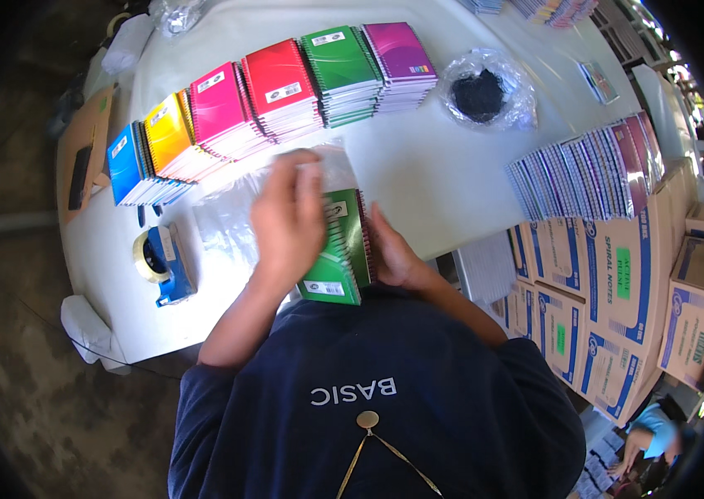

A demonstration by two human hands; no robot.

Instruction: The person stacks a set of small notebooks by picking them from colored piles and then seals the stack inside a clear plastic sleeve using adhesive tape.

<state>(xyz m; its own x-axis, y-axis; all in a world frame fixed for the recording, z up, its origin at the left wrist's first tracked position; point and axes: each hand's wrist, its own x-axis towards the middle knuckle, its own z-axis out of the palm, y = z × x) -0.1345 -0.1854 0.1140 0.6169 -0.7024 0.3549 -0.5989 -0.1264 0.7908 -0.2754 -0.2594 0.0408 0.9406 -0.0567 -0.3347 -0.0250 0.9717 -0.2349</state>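
Close to my body, at the table's near edge, are green spiral notebooks (333, 270), at least two, fanned so that one overlaps another. My right hand (397, 256) grips them along the right edge, thumb up beside the spiral. My left hand (287, 220) is raised over their left side, its fingers blurred by motion; whether it holds anything cannot be made out. A clear plastic sheet or bag (227, 212) lies flat under and beside my left hand. Beyond my hands runs a row of notebook stacks: blue (125, 158), yellow (167, 129), pink (216, 100), red (279, 75), green (339, 62) and purple (399, 50).
A blue tape dispenser (170, 266) sits on the white table (443, 191) at left. Towards the far right is a plastic-wrapped roll (478, 91). A long row of spiral notebooks (585, 170) stands at the right, near stacked cartons (593, 308). Another person's hand (636, 445) shows at lower right.
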